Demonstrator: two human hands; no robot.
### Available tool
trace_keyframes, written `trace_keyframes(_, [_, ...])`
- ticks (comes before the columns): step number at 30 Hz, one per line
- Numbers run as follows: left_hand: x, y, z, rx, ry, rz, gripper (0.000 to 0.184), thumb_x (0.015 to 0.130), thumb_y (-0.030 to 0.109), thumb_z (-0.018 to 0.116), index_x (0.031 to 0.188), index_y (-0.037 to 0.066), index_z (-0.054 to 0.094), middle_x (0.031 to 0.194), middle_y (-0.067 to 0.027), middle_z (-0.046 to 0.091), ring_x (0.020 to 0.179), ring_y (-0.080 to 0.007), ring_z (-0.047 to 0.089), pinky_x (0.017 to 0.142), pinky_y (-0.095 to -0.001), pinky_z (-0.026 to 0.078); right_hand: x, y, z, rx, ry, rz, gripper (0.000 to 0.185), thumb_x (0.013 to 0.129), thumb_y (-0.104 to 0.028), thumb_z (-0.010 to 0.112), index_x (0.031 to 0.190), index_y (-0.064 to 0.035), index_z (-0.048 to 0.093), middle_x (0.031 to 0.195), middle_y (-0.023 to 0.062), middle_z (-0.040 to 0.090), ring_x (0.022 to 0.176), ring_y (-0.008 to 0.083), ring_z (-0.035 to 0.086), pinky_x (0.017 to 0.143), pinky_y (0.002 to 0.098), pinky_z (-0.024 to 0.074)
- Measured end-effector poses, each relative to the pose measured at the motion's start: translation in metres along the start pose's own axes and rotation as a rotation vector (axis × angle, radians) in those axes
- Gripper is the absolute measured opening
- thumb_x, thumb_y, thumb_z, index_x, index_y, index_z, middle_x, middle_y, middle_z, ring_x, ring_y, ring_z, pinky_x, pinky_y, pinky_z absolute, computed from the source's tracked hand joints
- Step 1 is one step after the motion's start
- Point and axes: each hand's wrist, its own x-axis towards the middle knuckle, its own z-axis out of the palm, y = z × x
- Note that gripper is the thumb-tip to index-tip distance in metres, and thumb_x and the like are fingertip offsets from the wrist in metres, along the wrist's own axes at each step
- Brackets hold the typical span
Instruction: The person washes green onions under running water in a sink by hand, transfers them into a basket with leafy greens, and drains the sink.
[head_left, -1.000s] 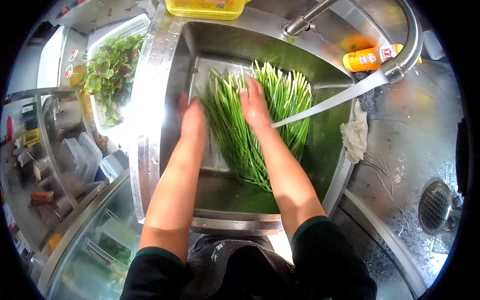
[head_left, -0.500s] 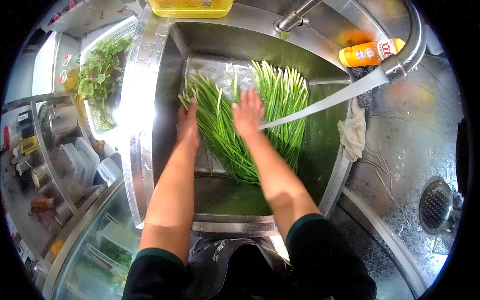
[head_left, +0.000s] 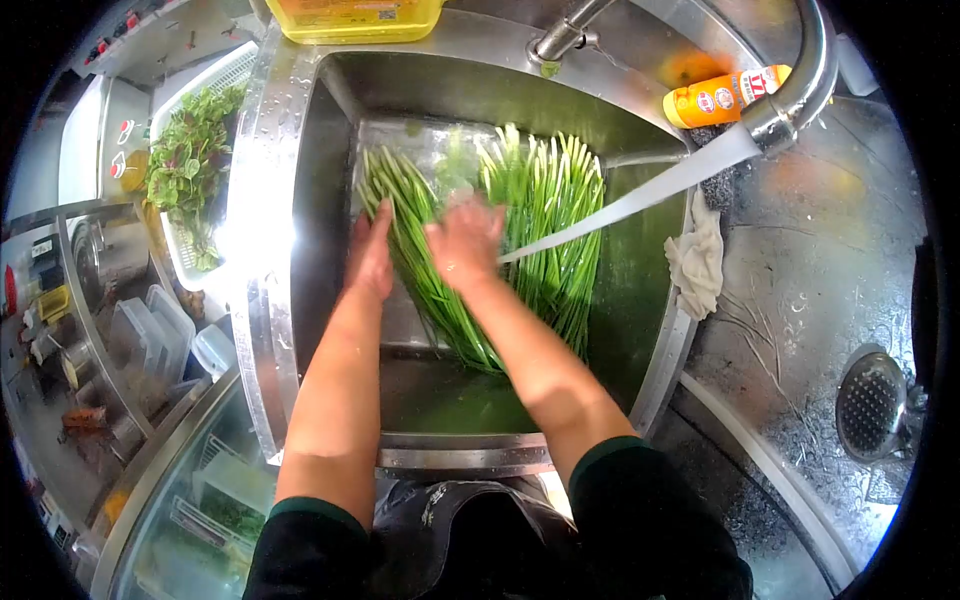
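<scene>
Basket: to our far left, a white plastic basket (head_left: pixel 225 68) with a lattice wall holds leafy greens (head_left: pixel 190 150), broad, soft and tinged dark red.
Sink: a deep steel sink (head_left: pixel 318 300), its corners rounded and its rim beaded with drops.
Left hand: our left hand (head_left: pixel 371 255) stands along the outer edge of the stalks, unclenched, thumb raised; we do well to make it a soft wall, so that the thin stalks lie together without being squeezed.
Green stalks: the green stalks (head_left: pixel 555 210) lie in the sink between and beyond our hands, long, slender and glossy, pale at the far ends, fanned into a left and a right part.
Right hand: our right hand (head_left: pixel 465 240) is over the middle of the stalks, blurred; we cannot tell whether its fingers pinch any. A light touch along the stalks' length, rather than across it, should bend fewer.
Water: a smooth white stream (head_left: pixel 640 210) slants from the curved metal tap (head_left: pixel 772 122) to just beside our right wrist; we judge that parting the stalks beneath it lets it reach the inner ones.
Cloth: a pale, limp, crumpled cloth (head_left: pixel 695 255) lies by the sink's right rim.
Strainer: a round metal piece, pierced with small holes (head_left: pixel 870 405), is at our far right.
</scene>
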Motion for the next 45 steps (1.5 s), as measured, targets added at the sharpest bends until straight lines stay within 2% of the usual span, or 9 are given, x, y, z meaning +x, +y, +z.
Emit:
trace_keyframes(6, [0.012, -0.010, -0.023, 0.090, 0.203, -0.041, 0.100, 0.083, 0.050, 0.074, 0.155, 0.005, 0.020, 0.155, -0.0163, 0.032, 0.139, -0.0316, 0.035, 0.106, -0.0485, 0.038, -0.018, 0.015, 0.023, 0.275, 0.241, -0.487, 0.048, 0.093, -0.026, 0.062, 0.135, -0.0052, 0.052, 0.145, 0.0164, 0.046, 0.136, 0.0321, 0.042, 0.116, 0.0475, 0.0276])
trace_keyframes(10, [0.014, -0.008, -0.023, -0.072, 0.028, -0.062, 0.099, 0.081, 0.038, 0.080, 0.154, 0.006, 0.022, 0.156, -0.0164, 0.032, 0.141, -0.0308, 0.034, 0.107, -0.0477, 0.038, 0.009, 0.035, -0.024, 0.580, 0.256, -0.166, 0.043, 0.094, -0.018, 0.062, 0.133, -0.0025, 0.052, 0.135, 0.0179, 0.053, 0.123, 0.0328, 0.054, 0.106, 0.0403, 0.0417])
trace_keyframes(15, [0.016, -0.004, -0.017, -0.079, -0.027, 0.128, 0.091, 0.078, 0.031, 0.082, 0.150, 0.005, 0.032, 0.149, -0.0157, 0.040, 0.135, -0.0310, 0.040, 0.110, -0.0451, 0.033, 0.064, 0.007, -0.010, 0.433, 0.296, -0.034, 0.078, 0.090, -0.046, 0.064, 0.143, 0.0057, 0.038, 0.142, 0.0290, 0.045, 0.134, 0.0405, 0.043, 0.113, 0.0446, 0.0353])
trace_keyframes(22, [0.007, 0.009, -0.018, -0.237, -0.427, 0.028, 0.063, 0.083, 0.022, 0.075, 0.138, 0.007, 0.049, 0.133, -0.0124, 0.056, 0.124, -0.0285, 0.050, 0.107, -0.0421, 0.036, 0.035, 0.016, -0.051, 0.942, -0.374, -0.180, 0.096, 0.079, -0.058, 0.072, 0.144, 0.0044, 0.038, 0.146, 0.0241, 0.044, 0.135, 0.0342, 0.044, 0.114, 0.0404, 0.0319])
trace_keyframes(29, [-0.050, 0.035, 0.034, 0.420, -0.631, 0.732, 0.051, 0.085, 0.023, 0.076, 0.127, 0.001, 0.059, 0.124, -0.0098, 0.063, 0.118, -0.0180, 0.054, 0.101, -0.0337, 0.042, -0.027, 0.098, -0.056, 0.901, 0.105, -0.129, 0.068, 0.088, -0.026, 0.074, 0.141, 0.0033, 0.042, 0.127, 0.0135, 0.060, 0.119, 0.0206, 0.054, 0.102, 0.0342, 0.0432])
trace_keyframes(32, [-0.084, 0.041, 0.052, 0.347, -0.684, 0.440, 0.049, 0.086, 0.023, 0.075, 0.128, 0.002, 0.059, 0.130, -0.0116, 0.059, 0.122, -0.0161, 0.051, 0.102, -0.0331, 0.042, -0.079, 0.070, -0.102, 1.041, 0.216, -0.344, 0.063, 0.090, -0.025, 0.072, 0.138, 0.0036, 0.044, 0.129, 0.0114, 0.058, 0.116, 0.0188, 0.053, 0.101, 0.0338, 0.0430])
trace_keyframes(37, [-0.115, 0.054, 0.079, 0.202, -0.858, 0.810, 0.074, 0.082, 0.015, 0.078, 0.144, 0.004, 0.039, 0.133, -0.0107, 0.058, 0.119, -0.0174, 0.053, 0.105, -0.0340, 0.041, -0.097, 0.055, -0.116, 0.896, 0.606, -0.138, 0.044, 0.097, -0.038, 0.052, 0.116, 0.0017, 0.053, 0.113, 0.0233, 0.056, 0.102, 0.0363, 0.058, 0.091, 0.0437, 0.0448])
trace_keyframes(41, [-0.121, 0.077, 0.080, 0.601, -0.775, 0.642, 0.070, 0.079, 0.010, 0.079, 0.141, 0.001, 0.046, 0.127, -0.0071, 0.062, 0.117, -0.0185, 0.056, 0.104, -0.0342, 0.042, -0.084, 0.063, -0.103, 1.088, 0.598, -0.258, 0.048, 0.102, -0.039, 0.043, 0.126, 0.0011, 0.050, 0.109, 0.0194, 0.060, 0.101, 0.0319, 0.058, 0.093, 0.0404, 0.0424])
trace_keyframes(45, [-0.136, 0.074, 0.065, 0.228, -0.928, 0.276, 0.065, 0.082, 0.004, 0.075, 0.140, 0.005, 0.048, 0.128, -0.0043, 0.061, 0.119, -0.0157, 0.055, 0.106, -0.0334, 0.040, -0.126, 0.052, -0.130, 1.287, 0.463, -0.078, 0.049, 0.104, -0.042, 0.041, 0.133, -0.0034, 0.051, 0.123, 0.0125, 0.057, 0.114, 0.0196, 0.052, 0.101, 0.0368, 0.0384])
